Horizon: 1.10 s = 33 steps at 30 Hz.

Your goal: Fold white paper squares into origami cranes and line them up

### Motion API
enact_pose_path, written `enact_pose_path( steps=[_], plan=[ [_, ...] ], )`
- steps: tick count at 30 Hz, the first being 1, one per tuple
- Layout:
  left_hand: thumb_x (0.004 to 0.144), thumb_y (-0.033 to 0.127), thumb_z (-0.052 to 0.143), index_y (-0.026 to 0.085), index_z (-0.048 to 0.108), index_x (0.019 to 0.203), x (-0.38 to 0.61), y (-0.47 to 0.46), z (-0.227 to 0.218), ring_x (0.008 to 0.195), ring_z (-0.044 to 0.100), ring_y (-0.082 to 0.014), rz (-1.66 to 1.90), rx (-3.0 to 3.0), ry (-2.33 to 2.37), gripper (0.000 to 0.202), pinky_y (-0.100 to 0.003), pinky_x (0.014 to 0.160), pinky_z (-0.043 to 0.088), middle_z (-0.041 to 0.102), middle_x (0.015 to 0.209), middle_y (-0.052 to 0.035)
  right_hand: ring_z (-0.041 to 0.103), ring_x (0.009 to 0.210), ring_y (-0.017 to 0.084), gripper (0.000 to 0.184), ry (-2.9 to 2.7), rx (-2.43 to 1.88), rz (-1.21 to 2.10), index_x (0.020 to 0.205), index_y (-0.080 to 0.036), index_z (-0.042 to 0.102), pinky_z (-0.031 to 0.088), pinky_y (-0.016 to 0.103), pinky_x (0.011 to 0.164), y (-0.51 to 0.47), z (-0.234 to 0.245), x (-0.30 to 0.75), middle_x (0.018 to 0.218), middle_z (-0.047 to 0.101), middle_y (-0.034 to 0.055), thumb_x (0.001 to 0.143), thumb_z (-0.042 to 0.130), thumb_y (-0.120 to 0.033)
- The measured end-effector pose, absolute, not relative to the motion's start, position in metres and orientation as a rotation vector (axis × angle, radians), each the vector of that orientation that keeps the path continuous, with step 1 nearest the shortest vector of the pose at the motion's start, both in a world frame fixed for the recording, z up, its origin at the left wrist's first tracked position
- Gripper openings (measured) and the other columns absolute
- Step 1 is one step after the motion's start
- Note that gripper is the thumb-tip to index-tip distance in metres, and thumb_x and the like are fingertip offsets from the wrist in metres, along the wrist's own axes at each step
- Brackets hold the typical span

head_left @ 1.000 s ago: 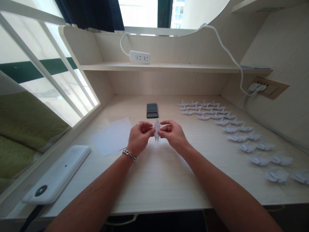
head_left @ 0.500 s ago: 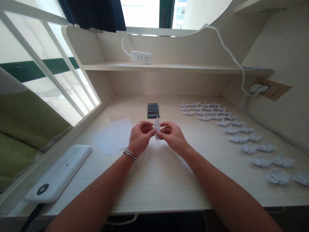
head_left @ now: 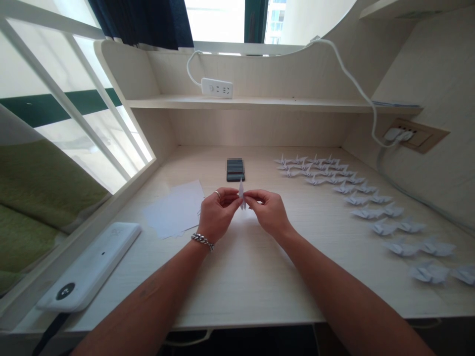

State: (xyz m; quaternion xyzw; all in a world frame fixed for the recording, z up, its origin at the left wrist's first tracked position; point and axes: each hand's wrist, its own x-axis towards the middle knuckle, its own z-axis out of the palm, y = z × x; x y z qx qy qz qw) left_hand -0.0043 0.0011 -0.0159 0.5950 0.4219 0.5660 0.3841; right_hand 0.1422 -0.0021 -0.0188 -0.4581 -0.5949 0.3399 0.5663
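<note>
Between my two hands, above the middle of the desk, is a small piece of folded white paper (head_left: 241,187), narrow and pointed at the top. My left hand (head_left: 218,211) pinches its left side between thumb and fingers; a ring and a chain bracelet are on this arm. From the right, my right hand (head_left: 269,210) pinches the same paper. The fingertips cover the paper's middle, and split points show below them. Left of my hands lies a loose stack of white paper sheets (head_left: 174,210). Rows of folded paper cranes (head_left: 367,212) stand on the right.
A dark phone-like object (head_left: 235,169) lies just beyond my hands. At the left edge sits a white device (head_left: 91,267) with a black strap. A power strip (head_left: 217,88) rests on the shelf (head_left: 260,104), and a white cable (head_left: 352,74) runs to the wall socket (head_left: 419,136).
The folded paper has turned to look narrower, nearly edge-on. Both hands have shifted slightly, and my right fingers have moved in closer on the paper.
</note>
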Motion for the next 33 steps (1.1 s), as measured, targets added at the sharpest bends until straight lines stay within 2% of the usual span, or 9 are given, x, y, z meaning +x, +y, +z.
enact_pose_path(
  steps=[4, 10, 14, 19, 26, 33],
  plan=[
    [0.072, 0.033, 0.074, 0.014, 0.072, 0.092, -0.005, -0.002, -0.014, 0.080, 0.071, -0.0210, 1.392, 1.620, 1.104, 0.028, -0.035, 0.078, 0.058, 0.075, 0.089, -0.0093, 0.067, 0.076, 0.022, 0.022, -1.356, -1.013, 0.962, 0.086, -0.015, 0.073, 0.054, 0.036, 0.074, -0.001, -0.019, 0.142, 0.082, 0.073, 0.0078, 0.075, 0.068, -0.033],
    [0.077, 0.029, 0.069, 0.017, 0.074, 0.089, -0.005, -0.004, -0.010, 0.081, 0.068, -0.0190, 1.385, 1.814, 1.116, 0.018, -0.031, 0.077, 0.055, 0.073, 0.089, -0.0072, 0.066, 0.075, 0.021, 0.028, -1.209, -0.928, 1.170, 0.083, -0.013, 0.071, 0.054, 0.036, 0.074, 0.001, -0.019, 0.142, 0.079, 0.072, 0.0070, 0.065, 0.077, -0.035],
    [0.072, 0.029, 0.072, 0.014, 0.068, 0.096, -0.008, 0.001, -0.011, 0.073, 0.068, -0.0174, 1.371, 1.636, 1.148, 0.029, -0.030, 0.070, 0.056, 0.072, 0.082, -0.0064, 0.065, 0.072, 0.019, 0.029, -1.137, -0.921, 1.280, 0.080, -0.014, 0.072, 0.054, 0.037, 0.075, 0.002, -0.020, 0.140, 0.075, 0.071, 0.0057, 0.063, 0.077, -0.036],
    [0.071, 0.028, 0.072, 0.013, 0.070, 0.086, -0.011, 0.003, -0.009, 0.078, 0.069, -0.0189, 1.242, 1.583, 1.039, 0.021, -0.031, 0.075, 0.054, 0.074, 0.086, -0.0085, 0.064, 0.068, 0.018, 0.029, -1.200, -0.976, 1.279, 0.076, -0.013, 0.071, 0.055, 0.036, 0.071, 0.002, -0.018, 0.144, 0.071, 0.070, 0.0045, 0.060, 0.079, -0.036],
    [0.068, 0.027, 0.075, 0.013, 0.071, 0.084, -0.012, 0.002, -0.006, 0.076, 0.069, -0.0187, 1.201, 1.519, 1.022, 0.021, -0.031, 0.073, 0.054, 0.074, 0.085, -0.0088, 0.067, 0.065, 0.017, 0.026, -1.137, -0.982, 1.425, 0.071, -0.014, 0.070, 0.058, 0.038, 0.073, -0.003, -0.006, 0.150, 0.068, 0.070, 0.0023, 0.052, 0.083, -0.027],
    [0.062, 0.019, 0.076, 0.012, 0.072, 0.075, -0.013, 0.000, 0.001, 0.065, 0.065, -0.0151, 1.200, 1.407, 0.983, 0.015, -0.029, 0.067, 0.054, 0.072, 0.072, -0.0057, 0.068, 0.061, 0.017, 0.029, -1.079, -0.922, 1.476, 0.072, -0.014, 0.071, 0.059, 0.039, 0.069, -0.005, -0.001, 0.149, 0.064, 0.070, 0.0019, 0.049, 0.085, -0.027]
  ],
)
